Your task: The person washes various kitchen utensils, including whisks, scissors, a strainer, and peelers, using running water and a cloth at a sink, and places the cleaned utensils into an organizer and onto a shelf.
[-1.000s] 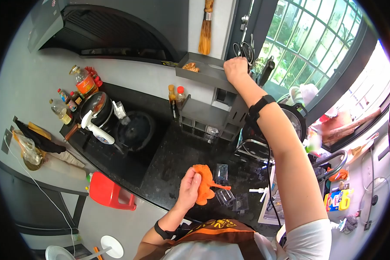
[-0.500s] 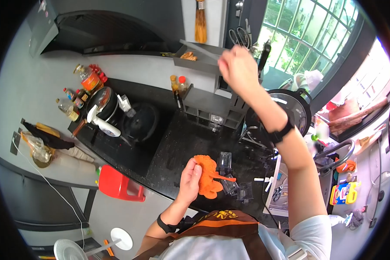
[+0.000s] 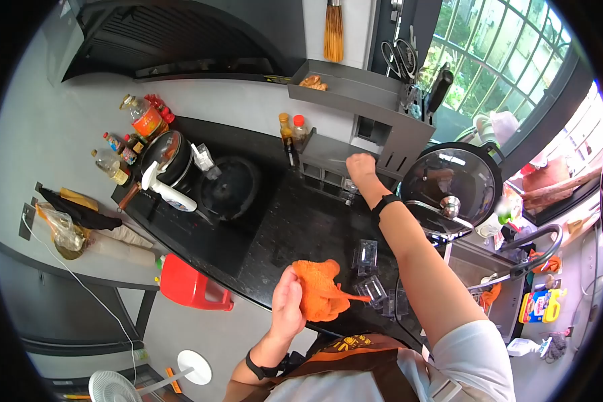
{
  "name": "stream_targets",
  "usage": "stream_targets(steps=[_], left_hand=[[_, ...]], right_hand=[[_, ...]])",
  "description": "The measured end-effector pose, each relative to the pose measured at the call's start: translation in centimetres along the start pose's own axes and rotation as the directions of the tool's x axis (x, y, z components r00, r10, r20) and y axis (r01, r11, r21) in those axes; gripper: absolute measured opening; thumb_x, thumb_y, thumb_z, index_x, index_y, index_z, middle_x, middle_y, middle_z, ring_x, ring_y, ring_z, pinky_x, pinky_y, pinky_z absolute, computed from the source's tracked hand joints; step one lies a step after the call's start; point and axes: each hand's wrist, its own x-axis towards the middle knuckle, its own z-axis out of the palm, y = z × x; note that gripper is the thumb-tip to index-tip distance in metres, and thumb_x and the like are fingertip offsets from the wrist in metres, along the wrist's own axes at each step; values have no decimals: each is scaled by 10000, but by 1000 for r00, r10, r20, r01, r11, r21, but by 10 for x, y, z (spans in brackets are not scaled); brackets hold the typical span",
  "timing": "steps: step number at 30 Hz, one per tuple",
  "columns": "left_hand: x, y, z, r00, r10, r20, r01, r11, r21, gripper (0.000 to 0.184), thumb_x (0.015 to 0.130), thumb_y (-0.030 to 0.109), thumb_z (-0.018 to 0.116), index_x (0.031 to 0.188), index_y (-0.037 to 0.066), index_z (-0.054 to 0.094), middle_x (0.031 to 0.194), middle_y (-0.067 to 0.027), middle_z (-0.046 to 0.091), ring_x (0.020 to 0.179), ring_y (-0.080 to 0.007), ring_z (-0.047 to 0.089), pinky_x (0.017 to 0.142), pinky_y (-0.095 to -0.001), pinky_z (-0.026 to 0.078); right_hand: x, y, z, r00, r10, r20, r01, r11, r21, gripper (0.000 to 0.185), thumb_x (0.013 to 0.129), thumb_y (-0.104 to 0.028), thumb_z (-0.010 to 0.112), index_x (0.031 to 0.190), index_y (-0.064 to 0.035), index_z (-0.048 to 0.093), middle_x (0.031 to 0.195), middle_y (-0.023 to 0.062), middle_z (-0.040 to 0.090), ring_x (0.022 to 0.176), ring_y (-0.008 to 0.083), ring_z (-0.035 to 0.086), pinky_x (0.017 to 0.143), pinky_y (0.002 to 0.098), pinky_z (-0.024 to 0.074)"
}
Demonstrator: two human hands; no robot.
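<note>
My left hand (image 3: 289, 303) is closed around a bunched orange cloth (image 3: 320, 289), held over the front edge of the black counter. A narrow strip of the cloth hangs out to the right. My right hand (image 3: 363, 167) is curled at the front of the grey spice rack (image 3: 331, 156), near its right end. Its fingers point away from me, so anything inside them is hidden. Small clear containers (image 3: 350, 190) sit at the rack's lower compartments beside that hand. Several clear plastic boxes (image 3: 365, 256) lie on the counter just right of the cloth.
A large lidded pot (image 3: 452, 187) stands right of my right forearm, before the sink (image 3: 509, 295). Above the rack hangs a grey shelf (image 3: 345, 94) with scissors (image 3: 399, 59) and a knife (image 3: 439, 88). A spray bottle (image 3: 167, 191) and a pan (image 3: 164, 157) are at left.
My right hand has come down from the wall shelf to the spice rack. My left hand still holds the orange cloth. The view has shifted slightly.
</note>
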Motion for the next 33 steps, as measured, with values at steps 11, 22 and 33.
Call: stream_targets(steps=[11, 22, 33], left_hand=[[8, 8, 10, 1000, -12, -23, 14, 995, 96, 628, 882, 534, 381, 1220, 4, 379, 1163, -151, 498, 1041, -273, 530, 908, -399, 420], [-6, -42, 131, 997, -71, 19, 59, 932, 357, 448, 946, 404, 326, 1194, 57, 462, 1141, -111, 542, 1019, -249, 550, 866, -399, 449], [-44, -216, 252, 815, -573, 86, 464, 735, 494, 194, 933, 135, 434, 1034, -5, 522, 938, -35, 583, 835, -86, 560, 726, -231, 465]], right_hand=[[-85, -16, -39, 979, -26, -201, 88, 947, 307, 130, 733, -185, 599, 698, -65, 634, 776, 138, 633, 751, 266, 632, 644, 370, 511], [-462, 112, -17, 943, 4, 334, -310, 380, 871, 217, 794, -254, 594, 827, -47, 649, 768, 160, 631, 758, 328, 607, 686, 390, 479], [-528, 334, 230, 502, 265, 823, -851, 319, 417, 299, 791, -243, 548, 671, 11, 649, 616, 103, 639, 552, 199, 629, 558, 331, 512]])
